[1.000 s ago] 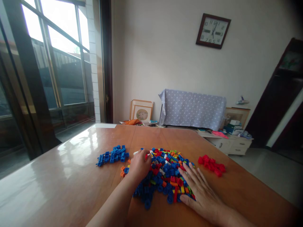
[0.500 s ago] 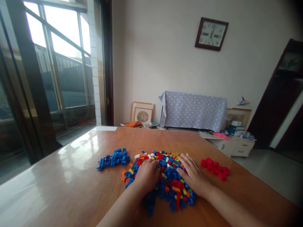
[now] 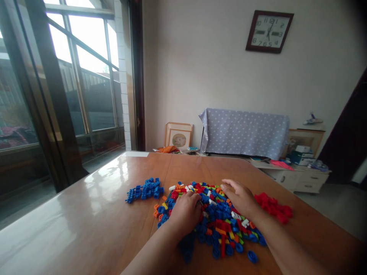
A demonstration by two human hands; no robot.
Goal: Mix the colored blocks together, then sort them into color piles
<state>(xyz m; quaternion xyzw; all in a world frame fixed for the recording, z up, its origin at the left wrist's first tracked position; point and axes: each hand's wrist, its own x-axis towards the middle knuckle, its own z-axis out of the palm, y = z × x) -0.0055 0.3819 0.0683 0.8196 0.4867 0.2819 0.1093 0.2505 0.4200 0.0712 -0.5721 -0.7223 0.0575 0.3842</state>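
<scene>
A heap of mixed toy building bricks (image 3: 219, 210) in blue, red, orange, yellow, green and white lies on the wooden table. My left hand (image 3: 186, 212) rests on the heap's left side with its fingers curled down; what is inside them, if anything, is hidden. Over the far right part of the heap, my right hand (image 3: 241, 196) has its fingers stretched forward and holds nothing I can see. Blue bricks (image 3: 147, 189) form a separate group left of the heap. Past my right wrist lies a group of red pieces (image 3: 273, 206). A blue wheel-like piece (image 3: 252, 256) sits at the heap's near right edge.
The wooden table (image 3: 94, 221) reaches toward a low white cabinet (image 3: 308, 179) by the wall. A polka-dot cloth (image 3: 243, 131) drapes something wide on it. Framed pictures (image 3: 179, 137) lean behind the table, and a glass door (image 3: 94, 84) stands at the left.
The view has turned left. My right hand has shifted to the right, and the heap has spread that way, showing more white, green and blue pieces. My left hand stays on the heap.
</scene>
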